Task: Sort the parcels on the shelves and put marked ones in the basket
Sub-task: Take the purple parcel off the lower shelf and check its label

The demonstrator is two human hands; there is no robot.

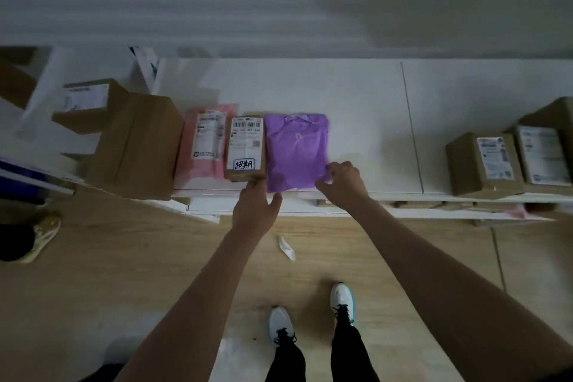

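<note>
At centre frame, on the white shelf [356, 93], the marked brown box [246, 147] is laid lengthwise, running from the shelf's front edge towards the back. Its near end is touched by the loosely spread left hand [254, 211]. Just right, the purple mailer's [296, 150] lower right corner is pinched by the right hand [342, 184].

Both forearms are bare right up to where they leave the view — no sleeves, watch or gloves showing on the left hand [252, 211] or the right hand [342, 184]. Down below, the legs are in black trousers [348, 353]. The white trainers [342, 299] have black laces and a thin blue edge along the sole.
</note>
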